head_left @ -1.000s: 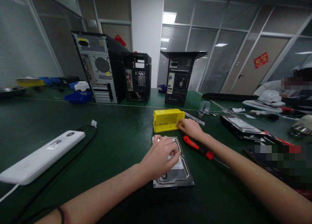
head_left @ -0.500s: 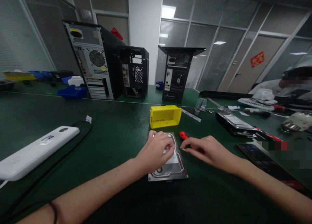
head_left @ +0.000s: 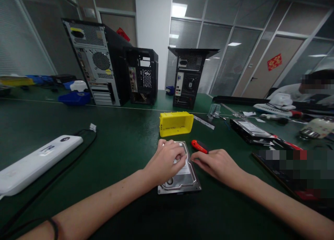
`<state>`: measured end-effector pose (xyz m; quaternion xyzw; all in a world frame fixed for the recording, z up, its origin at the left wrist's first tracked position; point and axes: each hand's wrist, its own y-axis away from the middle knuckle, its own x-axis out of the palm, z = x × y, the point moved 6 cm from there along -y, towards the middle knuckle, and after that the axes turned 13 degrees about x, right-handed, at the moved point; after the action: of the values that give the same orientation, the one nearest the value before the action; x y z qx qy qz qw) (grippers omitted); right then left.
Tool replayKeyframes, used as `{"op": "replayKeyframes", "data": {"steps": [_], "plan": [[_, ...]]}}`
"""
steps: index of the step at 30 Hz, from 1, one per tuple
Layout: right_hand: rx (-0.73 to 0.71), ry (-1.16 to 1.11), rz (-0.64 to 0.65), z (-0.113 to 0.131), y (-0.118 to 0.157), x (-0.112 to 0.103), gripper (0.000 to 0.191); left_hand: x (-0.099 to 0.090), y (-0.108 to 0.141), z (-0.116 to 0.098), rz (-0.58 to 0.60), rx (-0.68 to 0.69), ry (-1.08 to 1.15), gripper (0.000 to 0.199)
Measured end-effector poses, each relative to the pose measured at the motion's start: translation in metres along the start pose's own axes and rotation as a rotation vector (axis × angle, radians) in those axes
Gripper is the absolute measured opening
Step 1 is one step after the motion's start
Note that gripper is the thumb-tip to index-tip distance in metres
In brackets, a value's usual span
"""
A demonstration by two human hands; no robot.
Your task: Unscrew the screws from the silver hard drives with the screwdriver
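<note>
A silver hard drive (head_left: 182, 184) with a white label lies flat on the green table (head_left: 125, 128). My left hand (head_left: 168, 160) rests over its upper left part, fingers curled, thumb and forefinger near each other; what they hold, if anything, is hidden. At the drive's right edge is my right hand (head_left: 216, 163), its thumb and fingertips pressed together; anything between them is too small to make out. A red and black screwdriver handle (head_left: 200, 146) lies just above my right fingers. Behind the drive stands a yellow bin (head_left: 176, 124), tipped on its side with small bits inside.
Three computer cases (head_left: 97, 62) stand at the back. At left are a white power strip (head_left: 41, 161) and black cable. A second drive (head_left: 252, 128), a dark flat device (head_left: 281, 173) and a mug (head_left: 317, 130) lie at right. A person sits at far right.
My right hand has shifted slightly left and down, closer to the drive's edge, uncovering more of the screwdriver handle. My left hand stays on the drive. The view has shifted slightly.
</note>
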<state>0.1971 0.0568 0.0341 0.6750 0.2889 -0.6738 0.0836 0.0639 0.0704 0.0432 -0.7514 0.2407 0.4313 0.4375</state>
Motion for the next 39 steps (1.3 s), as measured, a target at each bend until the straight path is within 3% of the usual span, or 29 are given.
{"op": "replayKeyframes", "data": {"steps": [5,13,18,24,39], "plan": [[0.007,0.015,-0.088,0.0,0.003,0.0,0.024,-0.001,0.001,0.0,-0.008,-0.005,0.007,0.02],[-0.022,-0.083,-0.032,-0.001,0.006,-0.003,0.029,-0.001,0.0,0.001,0.007,-0.007,0.013,0.02],[-0.121,-0.04,-0.126,0.003,0.009,-0.002,0.029,-0.002,0.001,0.0,-0.003,-0.014,0.018,0.02],[-0.119,-0.059,-0.21,0.005,0.01,-0.006,0.028,-0.001,0.0,0.0,-0.016,0.005,0.002,0.021],[-0.2,0.01,-0.224,0.007,0.014,-0.01,0.027,-0.001,0.001,0.0,-0.006,0.01,-0.007,0.023]]}}
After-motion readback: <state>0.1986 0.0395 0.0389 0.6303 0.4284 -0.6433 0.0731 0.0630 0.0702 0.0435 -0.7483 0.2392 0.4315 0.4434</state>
